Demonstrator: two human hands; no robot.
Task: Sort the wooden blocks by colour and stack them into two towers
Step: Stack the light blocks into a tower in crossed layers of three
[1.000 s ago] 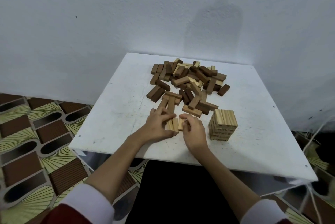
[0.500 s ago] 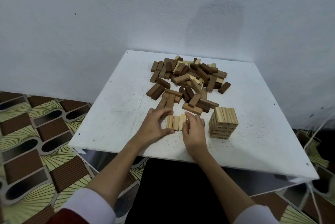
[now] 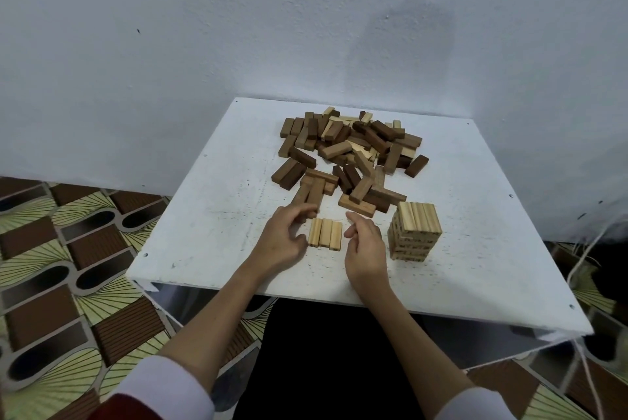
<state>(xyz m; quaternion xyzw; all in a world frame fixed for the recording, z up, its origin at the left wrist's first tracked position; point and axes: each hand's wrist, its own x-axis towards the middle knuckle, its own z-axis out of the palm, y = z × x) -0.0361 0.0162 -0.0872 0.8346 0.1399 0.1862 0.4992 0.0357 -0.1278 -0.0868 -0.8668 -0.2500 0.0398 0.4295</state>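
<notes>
Item: white table [image 3: 210,236], taken as landmark for all that follows.

Pile [image 3: 350,154]: loose blocks, mostly dark with some pale among them, heaped on the far half of the table, toward the wall.

Tower [image 3: 415,231]: pale blocks only, several layers, top layer of upright-running strips; it stands on the near right part of the table, just clear of the pile's near edge. We see no dark tower anywhere on the table.

Row [image 3: 325,233]: three pale blocks laid flat, side by side and touching, on the near middle of the table, left of the tower and well apart from it.

Left hand [image 3: 283,237]: over the table just left of the row, fingers loosely curled, thumb and fingers parted in a wide gap, holding nothing. Whether a fingertip touches the row's left edge we cannot tell.

Right hand [image 3: 365,243]: over the table just right of the row, between row and tower, fingers relaxed and slightly bent, empty.

Step in hand, as we judge it: a layer of three pale blocks has been squared up and waits to be lifted.

Next move, as we judge it: both hands close on the row's two outer sides, press inward so the three hold together, carry them to the tower and set them crosswise to its top layer.
</notes>
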